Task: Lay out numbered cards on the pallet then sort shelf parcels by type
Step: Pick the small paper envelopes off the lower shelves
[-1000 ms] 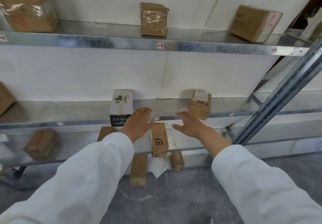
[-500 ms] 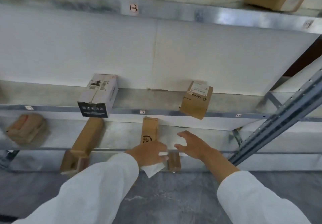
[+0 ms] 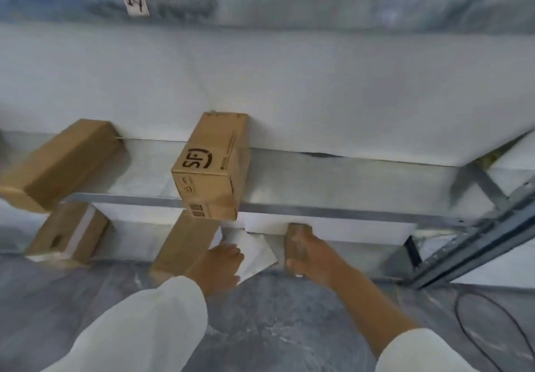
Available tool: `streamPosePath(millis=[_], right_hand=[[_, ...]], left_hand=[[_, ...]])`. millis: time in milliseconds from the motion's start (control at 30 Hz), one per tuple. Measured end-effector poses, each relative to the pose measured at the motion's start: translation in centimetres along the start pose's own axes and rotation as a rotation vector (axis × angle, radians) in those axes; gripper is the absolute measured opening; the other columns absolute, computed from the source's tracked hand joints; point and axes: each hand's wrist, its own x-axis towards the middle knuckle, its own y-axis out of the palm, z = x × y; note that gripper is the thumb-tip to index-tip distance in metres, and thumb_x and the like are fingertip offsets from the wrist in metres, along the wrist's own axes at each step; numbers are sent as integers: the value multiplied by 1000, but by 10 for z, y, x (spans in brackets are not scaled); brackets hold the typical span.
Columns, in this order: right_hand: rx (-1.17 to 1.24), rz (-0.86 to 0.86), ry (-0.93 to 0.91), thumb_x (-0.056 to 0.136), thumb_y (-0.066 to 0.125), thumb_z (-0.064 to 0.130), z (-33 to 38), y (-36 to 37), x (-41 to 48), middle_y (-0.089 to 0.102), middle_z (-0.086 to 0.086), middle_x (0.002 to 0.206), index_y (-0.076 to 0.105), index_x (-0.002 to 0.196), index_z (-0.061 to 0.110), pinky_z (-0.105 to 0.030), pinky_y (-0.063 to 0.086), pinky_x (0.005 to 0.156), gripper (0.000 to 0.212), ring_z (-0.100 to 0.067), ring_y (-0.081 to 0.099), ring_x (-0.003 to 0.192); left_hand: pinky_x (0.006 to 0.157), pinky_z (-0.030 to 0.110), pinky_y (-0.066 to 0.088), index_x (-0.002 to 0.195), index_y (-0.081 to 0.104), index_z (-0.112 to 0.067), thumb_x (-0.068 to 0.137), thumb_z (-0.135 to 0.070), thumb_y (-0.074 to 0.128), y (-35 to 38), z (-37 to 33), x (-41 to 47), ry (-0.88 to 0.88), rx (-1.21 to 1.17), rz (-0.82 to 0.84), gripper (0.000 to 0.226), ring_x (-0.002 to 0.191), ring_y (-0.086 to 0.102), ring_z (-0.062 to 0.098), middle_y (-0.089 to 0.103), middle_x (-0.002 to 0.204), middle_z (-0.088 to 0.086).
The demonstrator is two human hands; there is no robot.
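Note:
On the bottom level under the lowest shelf board (image 3: 318,212) lie a long brown box (image 3: 185,244), a white flat parcel (image 3: 254,251) and a small brown parcel (image 3: 296,239). My left hand (image 3: 218,267) rests on the white parcel's near left corner, next to the long box. My right hand (image 3: 312,258) is wrapped around the small brown parcel, thumb on its near end. A brown box marked SF (image 3: 214,166) stands on the shelf board above them, overhanging the edge.
Another brown box (image 3: 58,166) lies on the same shelf at left, a box with a white stripe (image 3: 68,234) beneath it. A label (image 3: 135,3) marks the shelf above. The grey upright (image 3: 474,241) and a black cable (image 3: 492,328) are at right on the marbled floor.
The view has dropped and closed in on the bottom level. Both hands went down from the lower shelf edge; the right hand has taken hold of the small brown parcel, the left sits on the white parcel.

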Motion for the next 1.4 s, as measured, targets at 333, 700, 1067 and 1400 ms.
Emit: streamPosePath(millis=[333,700,1067,1400], right_hand=[[-79,-126,109,96,49,40,-94,150,136,44,-10,141,36,139,11,-38,41,100,54,-29,46,127],[198,-176,408,100,43,30,-91,275,198,52,-14,127,45,127,0,-32,47,86,40,-29,56,113],[785,-267,541,93,60,19,-68,281,233,49,-17,139,29,139,-7,-28,42,92,61,-32,50,124],[785,-307,497,90,62,4,-76,264,211,54,-20,131,41,132,-3,-32,46,89,47,-33,54,118]], left_hand=[[104,34,39,134,43,-6,99,-39,41,155,35,134,-252,-146,-48,48,127,44,23,47,135,10],[105,37,35,127,45,1,99,-46,38,223,69,204,-368,-435,-59,55,122,45,29,49,129,18],[111,34,29,131,44,-26,80,-53,68,245,72,216,-419,-670,25,63,142,19,28,24,148,8],[95,36,50,125,56,-5,87,-27,70,241,74,196,-474,-1184,74,46,109,61,25,62,124,10]])
